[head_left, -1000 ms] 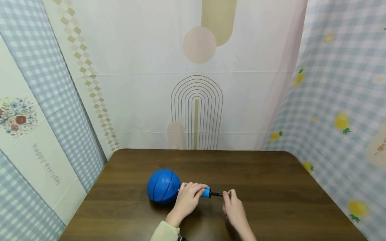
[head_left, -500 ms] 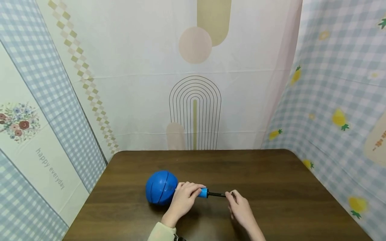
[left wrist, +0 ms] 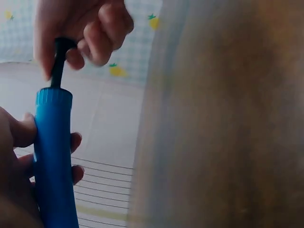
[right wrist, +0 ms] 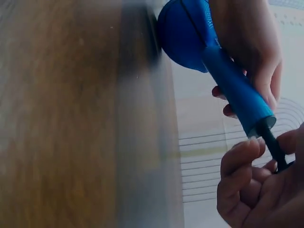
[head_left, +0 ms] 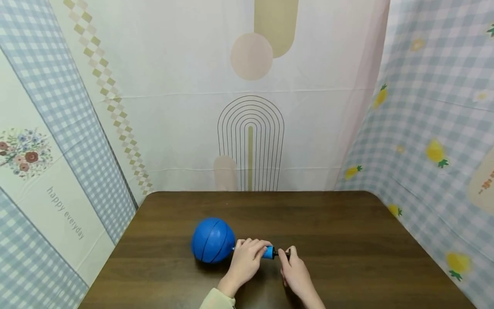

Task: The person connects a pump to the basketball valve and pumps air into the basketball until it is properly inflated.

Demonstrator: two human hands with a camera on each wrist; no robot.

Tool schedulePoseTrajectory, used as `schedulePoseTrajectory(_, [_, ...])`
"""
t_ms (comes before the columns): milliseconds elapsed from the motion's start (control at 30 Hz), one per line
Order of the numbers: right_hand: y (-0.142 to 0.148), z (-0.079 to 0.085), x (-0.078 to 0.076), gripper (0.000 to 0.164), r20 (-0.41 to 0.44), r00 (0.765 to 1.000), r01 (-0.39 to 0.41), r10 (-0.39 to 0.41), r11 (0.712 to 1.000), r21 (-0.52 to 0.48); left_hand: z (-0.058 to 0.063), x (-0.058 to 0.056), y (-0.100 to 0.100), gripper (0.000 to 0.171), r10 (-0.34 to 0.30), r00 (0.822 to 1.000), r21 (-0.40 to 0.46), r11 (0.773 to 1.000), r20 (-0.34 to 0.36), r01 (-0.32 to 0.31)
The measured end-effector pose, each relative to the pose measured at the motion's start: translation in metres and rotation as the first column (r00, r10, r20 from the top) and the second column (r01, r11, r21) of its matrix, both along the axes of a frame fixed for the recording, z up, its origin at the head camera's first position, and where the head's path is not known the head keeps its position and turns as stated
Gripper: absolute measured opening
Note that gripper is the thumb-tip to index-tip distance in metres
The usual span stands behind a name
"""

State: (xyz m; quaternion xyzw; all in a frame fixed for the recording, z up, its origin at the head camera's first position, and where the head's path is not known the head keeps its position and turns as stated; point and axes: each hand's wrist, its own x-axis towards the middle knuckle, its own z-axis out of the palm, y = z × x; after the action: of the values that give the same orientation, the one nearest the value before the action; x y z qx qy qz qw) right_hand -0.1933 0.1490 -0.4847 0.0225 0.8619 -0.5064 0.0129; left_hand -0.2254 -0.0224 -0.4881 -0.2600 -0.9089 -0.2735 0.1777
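Note:
A blue ball [head_left: 213, 240] with black seam lines like a basketball sits left of centre on the table. My left hand [head_left: 247, 259] grips the blue barrel of a hand pump [left wrist: 54, 156], held sideways with its nozzle end at the ball's right side. In the head view the palm and fingers hide most of the barrel. My right hand [head_left: 296, 271] holds the black handle [left wrist: 65, 43] at the pump's other end, fingers curled round it. Only a short length of the black rod [right wrist: 271, 141] shows between barrel and handle.
The brown wooden table [head_left: 347, 231] has rounded far corners. Behind it hangs a pale printed curtain [head_left: 185, 128], with checked cloths [head_left: 409, 128] along the sides.
My right hand first drew the handle slightly away, then pushed it left toward the barrel, so less rod shows now. My left hand keeps its grip; the ball shifts slightly in view.

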Motion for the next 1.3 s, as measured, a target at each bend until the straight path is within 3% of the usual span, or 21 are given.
schedulePoseTrajectory(133, [0.006,0.001,-0.001,0.041,0.003,1.0,-0.019,0.019,0.999,0.03,0.0,0.0,-0.007,0.022,-0.034,0.995,0.066,0.997,0.092,0.028])
schedulePoseTrajectory(300, [0.02,0.008,-0.004,0.039,-0.024,0.999,0.039,-0.04,0.999,-0.005,0.012,-0.008,-0.019,0.02,-0.006,0.995,0.101,0.995,0.104,-0.005])
schedulePoseTrajectory(400, [0.028,0.01,-0.005,0.039,-0.043,0.995,0.085,-0.086,0.996,-0.032,0.017,-0.012,-0.023,0.017,0.048,0.997,0.103,0.993,0.058,-0.054])
schedulePoseTrajectory(500, [0.025,0.008,-0.006,0.035,-0.048,0.993,0.106,-0.109,0.993,-0.057,0.017,-0.013,-0.02,0.013,0.103,0.994,0.079,0.992,-0.046,-0.099])
schedulePoseTrajectory(600, [0.014,0.004,-0.005,0.033,-0.031,0.996,0.08,-0.082,0.994,-0.07,0.012,-0.012,-0.011,0.011,0.116,0.983,0.042,0.993,-0.143,-0.111])
schedulePoseTrajectory(667, [0.006,0.001,-0.004,0.034,-0.018,0.998,0.056,-0.058,0.996,-0.071,0.008,-0.009,-0.004,0.011,0.099,0.982,0.024,0.995,-0.163,-0.097])
schedulePoseTrajectory(867, [0.001,-0.004,-0.002,0.038,-0.004,1.0,-0.008,0.008,0.999,-0.051,0.001,-0.004,-0.003,0.015,0.027,0.999,0.05,0.998,-0.046,-0.025])
schedulePoseTrajectory(1000, [0.014,0.002,-0.003,0.039,-0.005,1.0,0.001,-0.001,0.999,-0.043,0.007,-0.007,-0.013,0.016,0.011,1.0,0.092,0.996,0.019,-0.013])
schedulePoseTrajectory(1167, [0.033,0.009,-0.006,0.041,-0.013,0.997,0.072,-0.072,0.997,-0.036,0.016,-0.011,-0.024,0.016,0.061,0.998,0.123,0.99,0.017,-0.062])
schedulePoseTrajectory(1300, [0.03,0.009,-0.005,0.038,-0.026,0.996,0.089,-0.09,0.995,-0.038,0.016,-0.013,-0.02,0.013,0.104,0.993,0.109,0.989,-0.058,-0.097])
